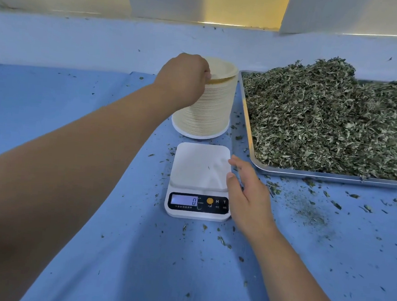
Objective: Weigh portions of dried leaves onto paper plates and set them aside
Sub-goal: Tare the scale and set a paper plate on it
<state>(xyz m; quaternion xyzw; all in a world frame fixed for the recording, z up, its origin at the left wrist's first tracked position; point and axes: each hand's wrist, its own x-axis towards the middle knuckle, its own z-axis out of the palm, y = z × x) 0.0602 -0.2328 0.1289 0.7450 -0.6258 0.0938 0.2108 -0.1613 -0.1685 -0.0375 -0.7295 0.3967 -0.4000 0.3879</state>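
A tall stack of cream paper plates stands behind a white digital scale. My left hand reaches over the stack and pinches the rim of the top plate, which is tilted up from the pile. The scale's platform is bare and its display reads 0. My right hand rests beside the scale's right edge, fingers straight and relaxed, holding nothing. A large heap of dried green leaves fills a metal tray at the right.
A blue cloth covers the table, strewn with leaf crumbs around the scale and in front of the tray. A pale blue ledge and white wall panels rise at the back.
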